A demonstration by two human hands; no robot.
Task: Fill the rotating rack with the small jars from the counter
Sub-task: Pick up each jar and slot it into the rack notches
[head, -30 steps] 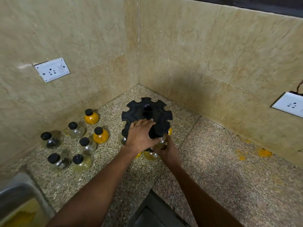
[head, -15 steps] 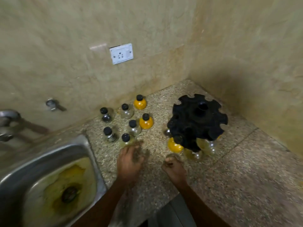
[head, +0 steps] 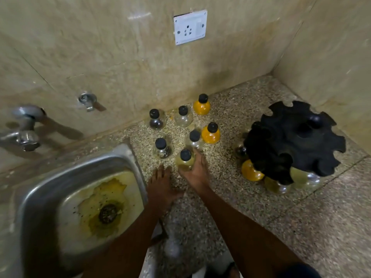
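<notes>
Several small black-capped jars stand on the speckled counter near the back wall, among them two orange ones [head: 201, 104] [head: 210, 133] and clear ones [head: 157, 121]. My right hand [head: 195, 170] wraps around the nearest jar, a pale yellow jar [head: 185, 159]. My left hand [head: 160, 185] lies flat on the counter just left of it, fingers spread, holding nothing. The black rotating rack [head: 297, 137] stands at the right, with an orange jar [head: 251, 171] and pale jars [head: 281, 186] hanging in its lower tier. Its upper notches look unfilled.
A steel sink [head: 50, 189] with yellow stains lies at the left, its rim touching the jar area. Taps [head: 24, 135] stick out of the wall above it. A white socket [head: 190, 27] is on the back wall. The rack sits close to the corner.
Both hands left the rack and the view swung left toward the sink. My right hand crossed over and closed around the nearest pale yellow jar; my left hand settled on the counter.
</notes>
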